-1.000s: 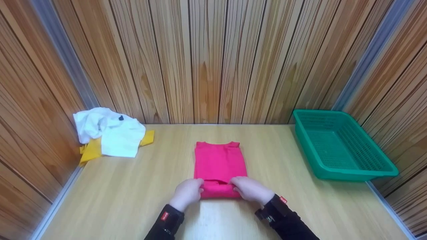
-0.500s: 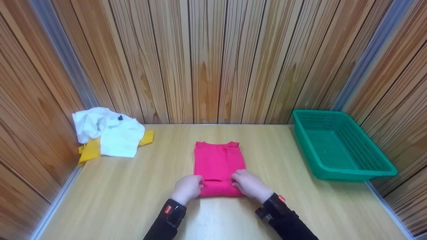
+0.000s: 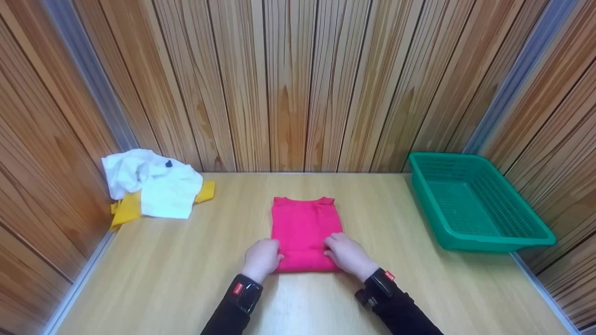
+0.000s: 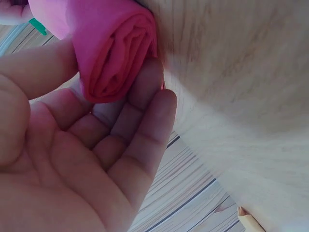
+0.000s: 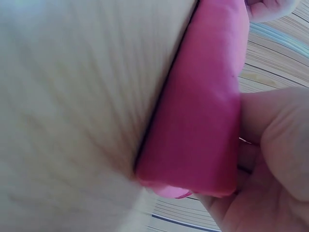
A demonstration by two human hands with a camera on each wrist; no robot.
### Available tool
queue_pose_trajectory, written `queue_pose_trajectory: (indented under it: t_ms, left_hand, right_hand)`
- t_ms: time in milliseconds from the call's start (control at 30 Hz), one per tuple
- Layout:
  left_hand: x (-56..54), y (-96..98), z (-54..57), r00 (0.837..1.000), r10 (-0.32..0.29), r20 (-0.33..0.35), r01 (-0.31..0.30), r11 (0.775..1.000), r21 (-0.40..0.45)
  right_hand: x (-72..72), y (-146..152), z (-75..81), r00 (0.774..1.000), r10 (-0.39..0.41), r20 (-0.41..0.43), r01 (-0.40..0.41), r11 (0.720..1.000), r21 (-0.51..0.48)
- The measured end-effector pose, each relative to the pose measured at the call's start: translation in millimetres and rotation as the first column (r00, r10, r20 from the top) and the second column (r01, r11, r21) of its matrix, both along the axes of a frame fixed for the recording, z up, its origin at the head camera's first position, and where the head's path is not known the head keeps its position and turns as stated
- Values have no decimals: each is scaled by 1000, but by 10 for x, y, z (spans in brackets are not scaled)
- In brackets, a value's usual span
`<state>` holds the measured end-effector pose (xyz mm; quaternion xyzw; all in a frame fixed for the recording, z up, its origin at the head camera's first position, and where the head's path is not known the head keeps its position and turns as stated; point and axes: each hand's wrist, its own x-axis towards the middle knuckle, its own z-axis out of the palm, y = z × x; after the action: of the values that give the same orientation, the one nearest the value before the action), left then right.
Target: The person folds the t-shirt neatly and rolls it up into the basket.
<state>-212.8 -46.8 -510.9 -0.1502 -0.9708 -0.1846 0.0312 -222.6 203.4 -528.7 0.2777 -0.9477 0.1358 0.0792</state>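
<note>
A bright pink shirt [image 3: 307,223] lies folded narrow on the table, its neckline at the far side. Its near end is rolled into a thick band, and the left wrist view shows the layered end of this roll [image 4: 118,60]. My left hand [image 3: 262,257] holds the left end, thumb on one side and curled fingers on the other. At the right end, my right hand [image 3: 351,256] grips the roll likewise; some of its fingers are hidden behind the cloth in the right wrist view.
A white garment [image 3: 170,193] lies crumpled over a yellow cloth [image 3: 128,209] in the back left corner. On the right stands a green perforated basket [image 3: 484,244]. Wood-panelled walls [image 3: 288,93] border the table [image 3: 186,270] at the back and sides.
Both hands have shifted slightly away from the body along the shirt. The near roll has turned over a little, and the dark gap along its edge has closed.
</note>
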Motion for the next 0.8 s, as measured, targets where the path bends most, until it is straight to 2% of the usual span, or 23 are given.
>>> queue_pose_trajectory:
  t_ms: [200, 467, 633, 800]
  left_hand:
    - [-20, 21, -21, 1000, 17, -12, -17, 1000, -17]
    - [-27, 36, -42, 999, 12, -31, -13, 999, -30]
    - [-30, 30, -56, 999, 2, -44, -4, 1000, -28]
    - [-34, 29, -82, 998, -12, -67, 11, 1000, -26]
  right_hand:
    - [-1, 2, -14, 1000, -10, -24, 10, 1000, -19]
    - [53, -33, 22, 992, 10, -123, -10, 1000, 0]
    - [116, -73, 56, 978, 61, -200, -64, 998, -6]
    - [192, -117, 96, 953, 102, -284, -104, 995, 8]
